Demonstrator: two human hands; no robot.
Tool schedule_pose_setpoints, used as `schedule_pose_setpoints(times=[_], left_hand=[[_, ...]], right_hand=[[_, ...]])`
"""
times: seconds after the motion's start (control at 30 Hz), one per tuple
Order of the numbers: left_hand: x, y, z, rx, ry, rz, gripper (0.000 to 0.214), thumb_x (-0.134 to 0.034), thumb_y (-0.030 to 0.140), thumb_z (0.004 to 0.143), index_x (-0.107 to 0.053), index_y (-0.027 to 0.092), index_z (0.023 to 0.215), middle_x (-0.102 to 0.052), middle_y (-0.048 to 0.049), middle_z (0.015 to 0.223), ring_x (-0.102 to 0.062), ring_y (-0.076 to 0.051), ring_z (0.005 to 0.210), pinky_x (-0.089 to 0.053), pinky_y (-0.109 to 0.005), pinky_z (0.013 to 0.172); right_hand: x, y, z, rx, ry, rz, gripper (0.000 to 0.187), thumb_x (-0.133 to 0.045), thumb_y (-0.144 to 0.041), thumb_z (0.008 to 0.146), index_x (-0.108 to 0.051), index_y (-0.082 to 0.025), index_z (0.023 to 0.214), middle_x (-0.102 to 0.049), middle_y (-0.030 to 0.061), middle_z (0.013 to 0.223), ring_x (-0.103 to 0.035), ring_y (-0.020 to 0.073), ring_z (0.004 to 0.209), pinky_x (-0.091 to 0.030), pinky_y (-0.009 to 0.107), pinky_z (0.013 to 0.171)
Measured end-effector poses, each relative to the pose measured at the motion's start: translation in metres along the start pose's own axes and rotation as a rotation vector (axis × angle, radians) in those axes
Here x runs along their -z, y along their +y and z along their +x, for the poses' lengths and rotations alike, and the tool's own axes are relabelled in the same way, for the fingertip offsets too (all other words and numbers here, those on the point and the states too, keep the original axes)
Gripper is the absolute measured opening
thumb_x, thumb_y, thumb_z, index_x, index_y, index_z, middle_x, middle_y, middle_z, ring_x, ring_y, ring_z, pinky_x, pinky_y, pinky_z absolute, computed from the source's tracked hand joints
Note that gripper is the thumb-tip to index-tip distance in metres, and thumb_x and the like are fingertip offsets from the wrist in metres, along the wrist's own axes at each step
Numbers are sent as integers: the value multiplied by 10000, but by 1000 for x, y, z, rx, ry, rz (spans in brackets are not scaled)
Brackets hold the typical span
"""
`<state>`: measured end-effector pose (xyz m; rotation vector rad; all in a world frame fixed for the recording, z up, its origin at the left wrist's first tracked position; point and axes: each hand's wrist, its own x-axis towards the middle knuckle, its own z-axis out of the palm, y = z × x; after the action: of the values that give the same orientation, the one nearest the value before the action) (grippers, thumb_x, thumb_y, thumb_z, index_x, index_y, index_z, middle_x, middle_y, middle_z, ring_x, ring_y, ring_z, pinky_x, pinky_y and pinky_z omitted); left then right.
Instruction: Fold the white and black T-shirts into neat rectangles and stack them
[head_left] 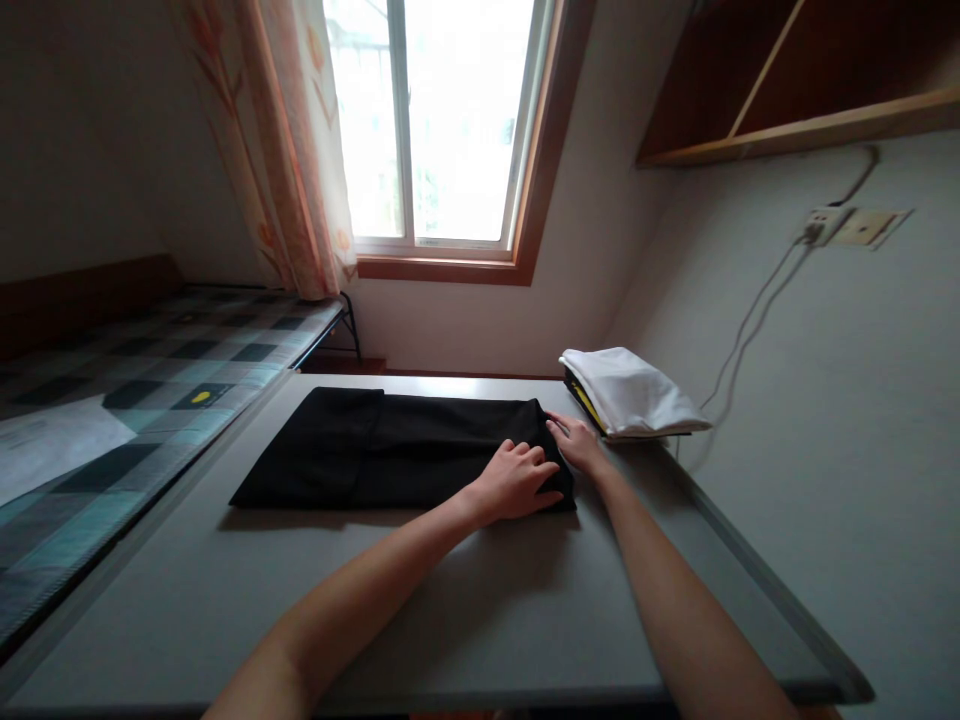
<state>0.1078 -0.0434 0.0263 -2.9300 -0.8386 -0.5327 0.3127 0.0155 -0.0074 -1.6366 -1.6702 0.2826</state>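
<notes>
Possibly, the flat folded black cloth (442,450) at the frame's centre could wrinkle if the bare left hand (516,478), fingers loosely spread on it, drags unevenly against the bare right hand (576,442), whose fingers touch its right edge, pinching or not I cannot tell

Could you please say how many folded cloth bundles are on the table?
2: the folded black cloth, left hand on top and right hand at its right end; and the white-topped stack near the far right corner of the table. Inner layers may be hidden.
</notes>
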Motion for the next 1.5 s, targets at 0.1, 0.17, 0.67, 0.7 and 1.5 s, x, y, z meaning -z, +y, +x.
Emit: schedule_pose_setpoints(times=[0.1,0.17,0.67,0.7,1.5], left_hand=[[-5,12,-3,-52,-10,19,583,-418,657,892,-510,311,1352,-596,-81,1093,-552,-244,966,-399,-381,833],[-8,16,-4,-63,-20,44,558,-411,645,901,-505,336,1355,-580,-85,1113,-543,-248,975,-398,-382,832],[12,10,3,35,-4,-91,350,-371,213,960,-590,274,1226,-622,-45,1004,-629,-161,799,-478,-281,730],[15,9,2,74,21,-136,347,-371,209,954,-599,263,1210,-632,-42,998,-633,-160,784,-486,-276,723],[82,-68,-182,629,146,-151,207,-537,165,799,-673,209,949,-695,-25,873,-608,-193,855,-422,-333,839]], right_hand=[[-3,-1,0,6,-19,45,322,-543,-369,859,-732,-238,1085,-727,72,1115,-618,249,1119,-452,378,993],[-4,0,1,5,-20,71,331,-525,-376,869,-731,-235,1087,-722,70,1129,-613,246,1130,-441,389,1013],[-2,8,16,-149,-60,496,382,-613,-509,777,-737,-167,892,-749,106,1002,-681,254,987,-530,420,899],[-2,7,16,-178,-72,526,385,-616,-508,776,-734,-163,901,-751,108,975,-691,249,950,-555,402,840],[-155,-212,46,356,-416,320,199,-690,-198,750,-758,-169,935,-717,83,960,-647,221,906,-506,364,862]])
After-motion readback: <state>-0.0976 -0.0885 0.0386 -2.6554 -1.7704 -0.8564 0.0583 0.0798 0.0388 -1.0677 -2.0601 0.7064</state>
